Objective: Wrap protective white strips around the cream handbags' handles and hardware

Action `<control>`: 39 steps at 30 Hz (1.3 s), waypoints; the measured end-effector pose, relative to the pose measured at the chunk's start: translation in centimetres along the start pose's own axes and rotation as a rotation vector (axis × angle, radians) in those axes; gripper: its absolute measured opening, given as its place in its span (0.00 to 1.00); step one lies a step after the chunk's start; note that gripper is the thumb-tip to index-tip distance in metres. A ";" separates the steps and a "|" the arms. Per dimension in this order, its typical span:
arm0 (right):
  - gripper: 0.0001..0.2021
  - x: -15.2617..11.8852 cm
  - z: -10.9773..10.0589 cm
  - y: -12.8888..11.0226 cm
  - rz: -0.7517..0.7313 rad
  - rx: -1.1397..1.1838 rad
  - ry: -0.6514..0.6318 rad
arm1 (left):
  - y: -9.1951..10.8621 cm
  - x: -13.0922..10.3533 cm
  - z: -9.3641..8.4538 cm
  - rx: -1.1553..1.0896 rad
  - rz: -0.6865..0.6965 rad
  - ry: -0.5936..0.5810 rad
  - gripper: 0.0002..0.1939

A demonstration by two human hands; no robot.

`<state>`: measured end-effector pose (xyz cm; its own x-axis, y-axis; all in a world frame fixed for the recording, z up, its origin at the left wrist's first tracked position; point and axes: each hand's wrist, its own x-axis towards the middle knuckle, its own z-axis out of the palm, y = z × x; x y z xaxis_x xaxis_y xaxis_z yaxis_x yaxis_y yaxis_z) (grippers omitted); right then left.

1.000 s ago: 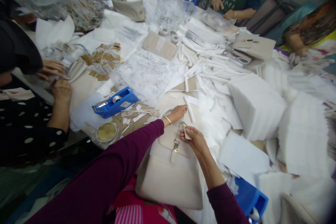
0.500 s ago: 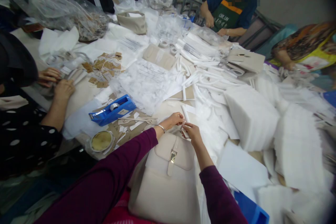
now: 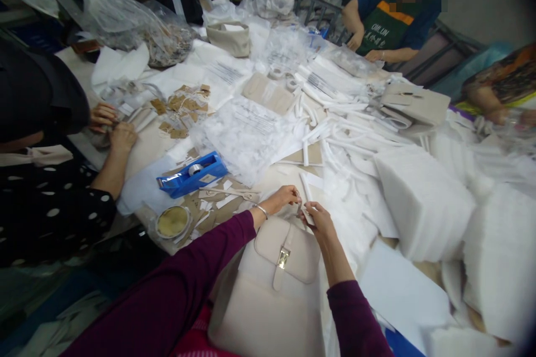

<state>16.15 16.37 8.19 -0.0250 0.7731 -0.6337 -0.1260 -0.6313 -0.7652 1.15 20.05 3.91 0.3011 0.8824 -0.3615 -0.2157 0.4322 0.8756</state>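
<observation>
A beige bag [image 3: 272, 290] with a flap and a gold clasp [image 3: 283, 257] stands upright close to my body. Just beyond its top edge, my left hand [image 3: 288, 195] pinches a small strap end or loop, too small to make out well. My right hand [image 3: 317, 216], close beside it on the right, has its fingers closed on a light strip that seems part of the same beige strap. To the left lie a blue tape dispenser [image 3: 192, 174], a loose beige strap [image 3: 228, 193] and a round tin [image 3: 172, 221].
White foam sheets [image 3: 422, 201] are stacked at the right, with a second beige bag [image 3: 414, 103] behind. Brown tags [image 3: 184, 109] lie left of centre. A person in polka dots works at the left; two people are across the table.
The view has swung a little left, so the scene sits further right. My hands remain above the bag's top, with slightly more of the small strap piece showing between them.
</observation>
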 end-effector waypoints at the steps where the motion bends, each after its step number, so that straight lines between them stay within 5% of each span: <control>1: 0.11 -0.2 -0.3 -0.1 0.035 0.056 -0.056 | -0.2 -0.1 0.0 -0.011 0.002 0.028 0.06; 5: 0.16 -0.8 -0.7 -0.1 0.044 0.135 -0.226 | -0.7 -0.4 0.0 -0.041 0.005 0.125 0.05; 12: 0.16 -0.1 1.7 0.9 -0.264 -0.308 0.142 | -0.4 -0.3 0.1 -0.045 0.016 0.242 0.05; 17: 0.17 0.4 2.2 1.0 -0.377 -0.774 0.234 | -0.4 0.0 -0.1 -0.022 0.022 0.281 0.05; 23: 0.16 0.5 2.8 0.3 -0.338 -1.275 0.265 | -0.5 0.4 -0.2 0.055 0.047 0.307 0.05; 35: 0.18 1.9 3.7 -2.2 -0.178 -1.462 0.152 | 0.6 -0.1 -0.2 0.344 0.220 0.207 0.06; 39: 0.16 2.4 3.5 -1.3 -0.248 -1.445 0.185 | 0.3 0.0 -0.6 0.333 0.216 0.165 0.05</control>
<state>12.73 19.27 8.03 -0.0128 0.9194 -0.3930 0.9696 -0.0847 -0.2297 0.55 20.30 3.98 0.1239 0.9757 -0.1808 0.0626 0.1742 0.9827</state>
